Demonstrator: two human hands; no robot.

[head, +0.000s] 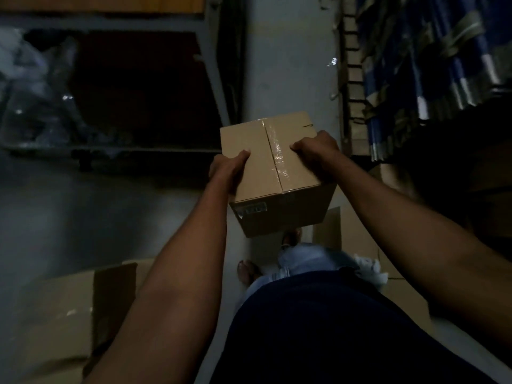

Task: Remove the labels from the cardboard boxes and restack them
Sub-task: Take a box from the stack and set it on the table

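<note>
— Where do we stand, and why here?

— We stand on the pale floor (288,65) of a narrow aisle, between a dark metal shelf (213,79) on our left and stacked goods on our right. A flattened carton (63,306) lies low on our left.

— And the box?

— We hold the cardboard box (274,173) in the air in front of our body, above our feet, touching nothing else. Its taped seam faces up. We think we carry it like this so the label (251,210) on the near side stays visible.

— How do the hands grip?

— The left hand (225,169) is closed on the left edge, thumb on top. The right hand (314,151) is curled over the right edge, fingers bent. Two sides, so the box does not tilt.

— Is the label removed?

— Not yet; it looks still attached, but it is blurred.
</note>
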